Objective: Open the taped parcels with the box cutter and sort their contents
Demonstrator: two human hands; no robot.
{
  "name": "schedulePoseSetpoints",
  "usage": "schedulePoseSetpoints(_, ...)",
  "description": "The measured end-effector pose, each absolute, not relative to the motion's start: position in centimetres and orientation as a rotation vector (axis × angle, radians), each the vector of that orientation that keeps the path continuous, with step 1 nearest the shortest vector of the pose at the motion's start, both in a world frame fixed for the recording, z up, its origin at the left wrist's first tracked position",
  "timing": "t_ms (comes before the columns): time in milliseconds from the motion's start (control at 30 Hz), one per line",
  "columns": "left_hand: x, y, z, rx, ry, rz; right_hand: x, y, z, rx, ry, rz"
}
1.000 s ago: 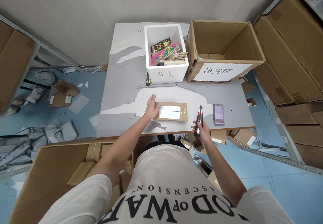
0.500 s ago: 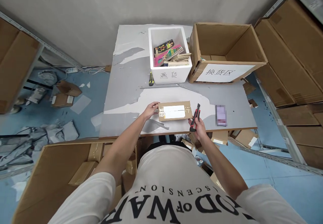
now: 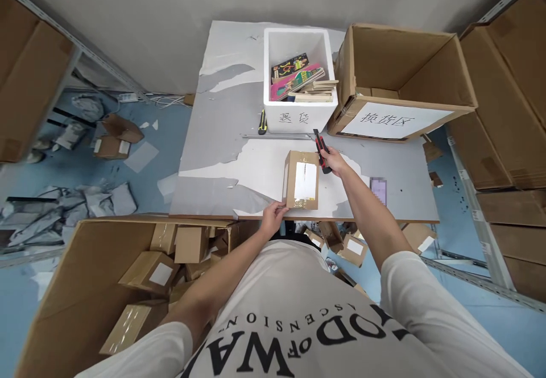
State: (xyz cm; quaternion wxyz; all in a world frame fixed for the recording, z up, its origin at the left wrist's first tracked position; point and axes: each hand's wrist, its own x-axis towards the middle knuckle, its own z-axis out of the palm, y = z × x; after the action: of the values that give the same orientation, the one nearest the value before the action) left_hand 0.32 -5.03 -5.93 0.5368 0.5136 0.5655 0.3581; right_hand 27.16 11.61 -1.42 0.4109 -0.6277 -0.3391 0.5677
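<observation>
A small cardboard box [image 3: 291, 173] with a white label and shiny tape stands near the table's front edge, its long side now pointing away from me. My left hand [image 3: 273, 219] pinches its near left corner. My right hand [image 3: 336, 162] is wrapped round a red and black box cutter [image 3: 323, 153] just beyond the box's right side, the tip pointing toward the back. The right fingers are close to the box's far right edge; whether they touch it I cannot tell.
At the back stand a white foam box [image 3: 298, 117] of books and a large open carton [image 3: 409, 102]. A yellow and black cutter [image 3: 262, 122] and a phone-like blurred object [image 3: 378, 189] lie on the table [image 3: 213, 116]. A big carton [image 3: 55, 293] of parcels stands at my left.
The small box has been turned about a quarter turn. My left hand has moved to its near corner, and my right hand with the box cutter has moved farther away from me.
</observation>
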Motion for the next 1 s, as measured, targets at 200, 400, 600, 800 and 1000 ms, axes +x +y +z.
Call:
schedulePoseSetpoints(200,0.4,-5.2,-6.0,1.242,1.364,0.803,26.4,12.0,-3.0,-1.627,-0.979,1.376)
schedulePoseSetpoints(400,-0.1,-5.0,-6.0,1.318,1.332,0.753,26.3,11.4,-2.8,-1.619,-0.959,1.357)
schedulePoseSetpoints(600,-1.5,-0.3,-5.0,1.478,1.371,0.681,27.3,5.5,-1.8,-1.544,-0.794,1.165)
schedulePoseSetpoints(800,0.7,12.1,-4.1,1.565,1.335,0.658,25.3,-7.3,-2.4,-1.487,-0.399,1.319)
schedulePoseSetpoints(1000,3.8,15.9,-5.1,1.431,1.136,0.554,19.9,-11.1,-4.5,-1.257,-0.028,1.362)
